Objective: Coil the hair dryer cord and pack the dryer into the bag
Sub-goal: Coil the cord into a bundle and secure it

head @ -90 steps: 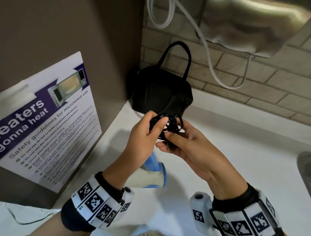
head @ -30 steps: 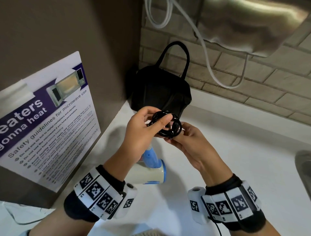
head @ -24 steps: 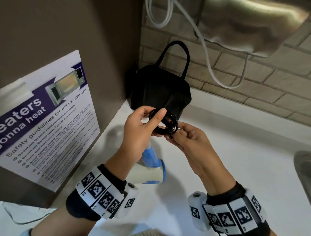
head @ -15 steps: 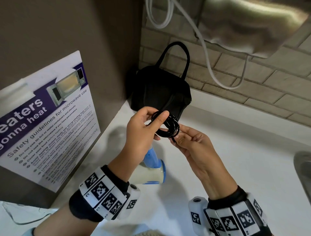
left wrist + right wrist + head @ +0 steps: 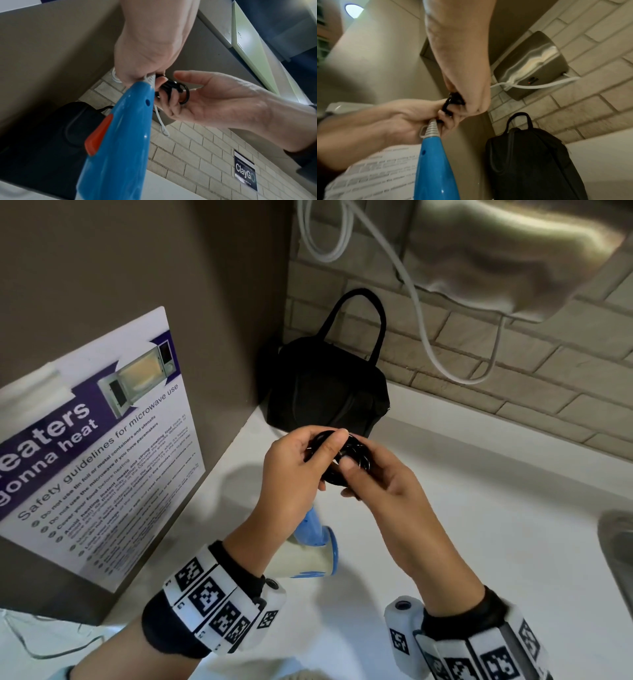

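Observation:
A small black coil of cord (image 5: pixel 346 460) sits between both hands above the white counter (image 5: pixel 479 525). My left hand (image 5: pixel 325 450) pinches its left side with thumb and fingers. My right hand (image 5: pixel 352 478) presses its thumb on the coil's top, fingers curled beneath it. The coil (image 5: pixel 180 92) loops around the right hand's fingers (image 5: pixel 169 100) in the left wrist view. The hair dryer (image 5: pixel 310 553), with a blue handle (image 5: pixel 120 135) and cream body, hangs handle-up just under my left hand. The black bag (image 5: pixel 329 392) stands closed in the corner behind.
A brown wall with a microwave safety poster (image 5: pixel 92 446) runs along the left. A steel hand dryer (image 5: pixel 513 251) with a white cable (image 5: pixel 421 330) hangs on the brick wall above the bag. A sink edge (image 5: pixel 616 546) shows at far right.
My right thumb has come down onto the coil, which was only cupped from below half a second ago. The left hand keeps its pinch; the dryer still hangs beneath.

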Demonstrator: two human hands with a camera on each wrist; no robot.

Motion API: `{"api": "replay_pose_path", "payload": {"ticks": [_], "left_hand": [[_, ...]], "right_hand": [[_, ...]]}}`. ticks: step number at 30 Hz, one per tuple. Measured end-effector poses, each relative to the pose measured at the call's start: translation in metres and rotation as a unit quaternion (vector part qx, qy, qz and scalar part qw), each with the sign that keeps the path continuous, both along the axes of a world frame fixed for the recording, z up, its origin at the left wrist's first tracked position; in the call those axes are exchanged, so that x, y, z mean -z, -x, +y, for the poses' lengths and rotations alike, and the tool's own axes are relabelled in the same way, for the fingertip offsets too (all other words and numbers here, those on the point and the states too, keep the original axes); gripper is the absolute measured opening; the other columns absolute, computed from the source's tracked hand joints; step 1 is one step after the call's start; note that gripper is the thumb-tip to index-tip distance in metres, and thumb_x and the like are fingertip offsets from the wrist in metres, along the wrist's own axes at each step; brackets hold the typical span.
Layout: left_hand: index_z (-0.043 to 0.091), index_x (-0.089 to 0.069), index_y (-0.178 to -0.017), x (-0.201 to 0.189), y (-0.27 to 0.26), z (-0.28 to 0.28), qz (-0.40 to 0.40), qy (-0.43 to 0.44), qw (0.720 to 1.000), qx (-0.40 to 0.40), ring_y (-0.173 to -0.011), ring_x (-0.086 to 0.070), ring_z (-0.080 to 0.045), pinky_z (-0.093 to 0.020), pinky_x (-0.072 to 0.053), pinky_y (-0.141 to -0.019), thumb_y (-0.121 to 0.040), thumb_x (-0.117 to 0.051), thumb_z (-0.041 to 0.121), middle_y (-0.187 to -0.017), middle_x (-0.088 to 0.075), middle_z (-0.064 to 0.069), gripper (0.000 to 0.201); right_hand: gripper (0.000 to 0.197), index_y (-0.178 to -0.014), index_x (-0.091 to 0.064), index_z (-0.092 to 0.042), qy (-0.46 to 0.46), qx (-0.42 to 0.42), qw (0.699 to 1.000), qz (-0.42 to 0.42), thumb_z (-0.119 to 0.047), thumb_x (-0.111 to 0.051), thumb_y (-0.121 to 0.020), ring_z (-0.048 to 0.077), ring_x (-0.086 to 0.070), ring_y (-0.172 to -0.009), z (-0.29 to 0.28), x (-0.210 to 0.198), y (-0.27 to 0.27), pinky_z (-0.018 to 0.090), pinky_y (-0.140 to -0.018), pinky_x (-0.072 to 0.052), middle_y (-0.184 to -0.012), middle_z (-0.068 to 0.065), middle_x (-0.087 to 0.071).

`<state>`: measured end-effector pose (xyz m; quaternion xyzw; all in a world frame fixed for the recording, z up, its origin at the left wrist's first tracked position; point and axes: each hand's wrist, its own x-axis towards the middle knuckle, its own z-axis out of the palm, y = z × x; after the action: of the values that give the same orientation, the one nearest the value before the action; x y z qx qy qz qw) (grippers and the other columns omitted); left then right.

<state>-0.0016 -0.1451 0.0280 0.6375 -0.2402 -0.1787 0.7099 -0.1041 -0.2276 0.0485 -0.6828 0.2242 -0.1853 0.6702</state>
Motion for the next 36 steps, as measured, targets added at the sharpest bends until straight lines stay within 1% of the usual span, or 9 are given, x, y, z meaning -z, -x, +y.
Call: {"api": "replay_pose_path", "payload": {"ticks": [2,7,10,15,18,22,28,32,36], "left_hand": [[0.024,-0.069,-0.09,0.0,-0.001,0.001,-0.018,-0.01,1.0,-0.004,-0.059,-0.064,-0.007,-0.021,-0.048,-0.048,-0.089,-0.062,0.029,-0.076,-0.072,0.004,0.008],[0.022,-0.064,-0.086,0.001,-0.002,0.001,-0.045,-0.011,0.999,-0.023,-0.057,-0.064,-0.007,-0.022,-0.051,-0.048,-0.088,-0.064,0.024,-0.072,-0.068,0.006,0.003],[0.023,-0.064,-0.086,0.002,-0.002,0.0,-0.055,-0.015,0.998,-0.022,-0.059,-0.064,-0.01,-0.022,-0.051,-0.05,-0.088,-0.064,0.026,-0.071,-0.068,0.006,0.004],[0.024,-0.064,-0.084,0.001,-0.002,-0.001,-0.036,-0.002,0.999,0.016,-0.064,-0.066,-0.003,-0.014,-0.05,-0.056,-0.085,-0.068,0.021,-0.068,-0.069,0.012,0.006],[0.02,-0.066,-0.088,-0.001,-0.004,0.001,-0.03,-0.003,0.999,0.037,-0.07,-0.068,-0.006,-0.016,-0.052,-0.063,-0.084,-0.069,0.02,-0.077,-0.071,0.004,0.005],[0.019,-0.068,-0.09,-0.001,-0.003,-0.001,-0.008,0.008,0.999,0.033,-0.075,-0.068,-0.015,-0.022,-0.056,-0.069,-0.084,-0.068,0.024,-0.081,-0.071,-0.002,0.007],[0.016,-0.07,-0.099,-0.006,-0.014,0.006,0.06,-0.001,0.987,0.152,-0.091,-0.069,-0.017,-0.026,-0.055,-0.087,-0.076,-0.068,0.032,-0.094,-0.074,-0.006,0.028],[0.015,-0.07,-0.106,-0.008,-0.03,0.016,0.08,-0.03,0.968,0.235,-0.101,-0.068,-0.018,-0.027,-0.054,-0.089,-0.08,-0.07,0.013,-0.105,-0.074,-0.007,0.026],[0.013,-0.068,-0.111,-0.007,-0.028,0.017,0.071,-0.036,0.974,0.214,-0.101,-0.068,-0.02,-0.025,-0.055,-0.085,-0.085,-0.065,0.003,-0.106,-0.073,-0.011,0.028]], "right_hand": [[0.03,-0.118,-0.063,-0.026,0.072,0.026,0.997,0.005,-0.014,-0.061,-0.091,0.01,-0.068,-0.093,0.002,0.002,-0.002,0.021,-0.073,-0.051,-0.105,-0.004,-0.072],[0.021,-0.102,-0.069,-0.024,0.09,0.054,0.994,0.011,-0.011,-0.068,-0.085,0.008,-0.061,-0.071,0.001,0.001,-0.001,0.021,-0.068,-0.049,-0.084,-0.002,-0.072],[0.017,-0.099,-0.071,-0.022,0.089,0.024,0.995,0.025,-0.011,-0.066,-0.086,0.008,-0.055,-0.062,-0.002,-0.004,0.002,0.018,-0.06,-0.047,-0.079,0.016,-0.067],[0.015,-0.097,-0.07,-0.02,0.095,0.001,0.994,0.053,-0.011,-0.063,-0.087,0.008,-0.053,-0.063,-0.01,-0.005,0.006,0.02,-0.06,-0.046,-0.083,0.011,-0.069],[0.016,-0.092,-0.069,-0.022,0.112,0.005,0.992,0.052,-0.008,-0.064,-0.086,0.009,-0.053,-0.058,-0.014,-0.006,0.007,0.022,-0.059,-0.045,-0.076,0.004,-0.067],[0.013,-0.086,-0.067,-0.019,0.095,-0.01,0.994,0.049,-0.006,-0.064,-0.086,0.013,-0.052,-0.058,-0.016,-0.008,0.006,0.021,-0.057,-0.044,-0.075,0.016,-0.062],[0.018,-0.094,-0.069,-0.018,0.019,-0.042,0.999,0.026,-0.002,-0.063,-0.086,0.008,-0.053,-0.062,-0.022,-0.006,0.009,0.016,-0.058,-0.043,-0.075,-0.008,-0.066],[0.026,-0.109,-0.069,-0.017,0.009,-0.028,0.999,0.017,-0.004,-0.064,-0.087,0.005,-0.058,-0.068,-0.026,-0.002,0.011,0.014,-0.063,-0.045,-0.085,-0.007,-0.069],[0.021,-0.105,-0.07,-0.018,0.085,-0.026,0.996,0.026,-0.006,-0.064,-0.088,0.004,-0.062,-0.074,-0.023,-0.004,0.011,0.013,-0.066,-0.045,-0.085,-0.006,-0.071]]}}
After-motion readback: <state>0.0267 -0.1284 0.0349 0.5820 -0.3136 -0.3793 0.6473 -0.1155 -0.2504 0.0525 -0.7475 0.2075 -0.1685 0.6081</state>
